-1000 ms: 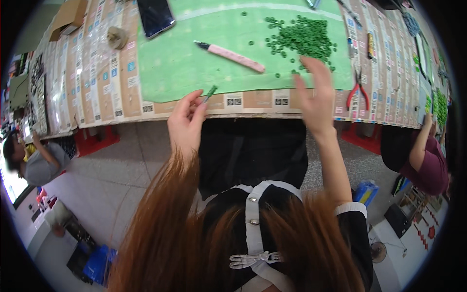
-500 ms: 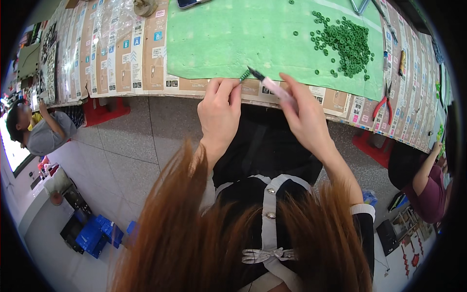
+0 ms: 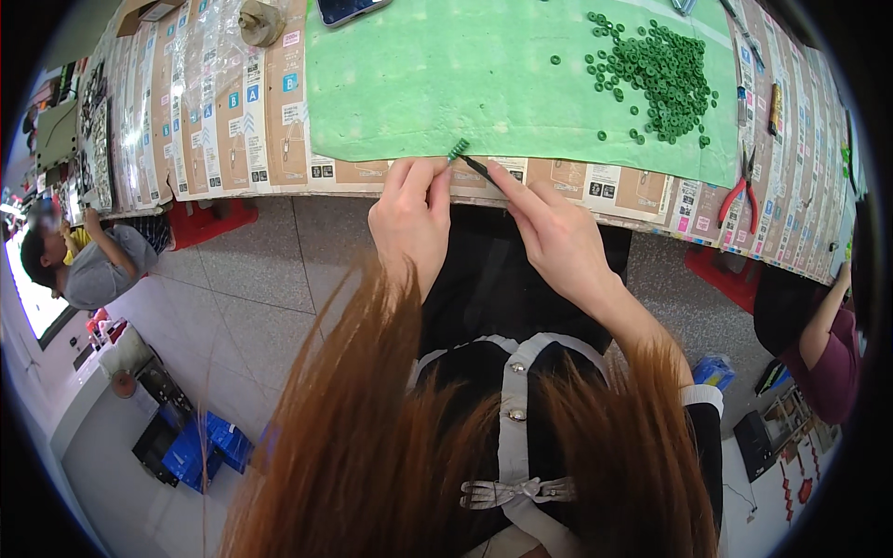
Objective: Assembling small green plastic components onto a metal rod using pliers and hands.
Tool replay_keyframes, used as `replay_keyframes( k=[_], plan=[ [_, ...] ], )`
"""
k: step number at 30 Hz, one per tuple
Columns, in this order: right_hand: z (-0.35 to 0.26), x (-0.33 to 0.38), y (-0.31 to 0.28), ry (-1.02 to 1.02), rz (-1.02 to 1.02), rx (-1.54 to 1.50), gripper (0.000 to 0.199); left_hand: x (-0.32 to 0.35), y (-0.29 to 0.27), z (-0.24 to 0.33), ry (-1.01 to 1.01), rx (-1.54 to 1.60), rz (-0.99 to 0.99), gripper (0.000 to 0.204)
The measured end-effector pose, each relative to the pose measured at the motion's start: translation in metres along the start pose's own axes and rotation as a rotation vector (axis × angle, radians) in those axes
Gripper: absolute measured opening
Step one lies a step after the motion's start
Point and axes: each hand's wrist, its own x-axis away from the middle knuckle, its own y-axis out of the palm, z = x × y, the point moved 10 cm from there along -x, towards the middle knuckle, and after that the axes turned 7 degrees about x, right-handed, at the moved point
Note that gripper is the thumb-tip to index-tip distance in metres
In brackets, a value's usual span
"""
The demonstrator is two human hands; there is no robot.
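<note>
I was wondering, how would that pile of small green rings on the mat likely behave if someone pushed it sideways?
The green rings lie loose in a heap with strays about its edge, so a push would probably scatter them rather than move them together. They look small and light, likely sliding easily. Being round, any tipped on edge might roll, though the green mat may slow them.

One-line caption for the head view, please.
Left hand pinches a short stack of green rings at the green mat edge; right hand holds a thin tool.
</note>
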Motion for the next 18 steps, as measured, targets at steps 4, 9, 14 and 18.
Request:
replay_keyframes(
  k=[4, 9, 14, 18],
  plan=[
    [-0.004, -0.002, 0.001, -0.022, 0.009, 0.063, 0.048, -0.001, -0.001, 0.001, -0.020, -0.017, -0.001, 0.005],
    [-0.015, 0.001, 0.007, -0.108, 0.029, 0.110, 0.053, -0.002, -0.001, -0.001, -0.085, 0.054, -0.008, 0.007],
    [-0.038, 0.008, 0.015, -0.287, 0.069, 0.409, 0.061, 0.000, 0.002, -0.003, -0.071, 0.041, -0.019, 0.006],
    [-0.049, 0.014, 0.022, -0.308, 0.100, 0.615, 0.057, 0.003, 0.002, -0.002, -0.064, 0.045, -0.019, 0.006]
  ],
)
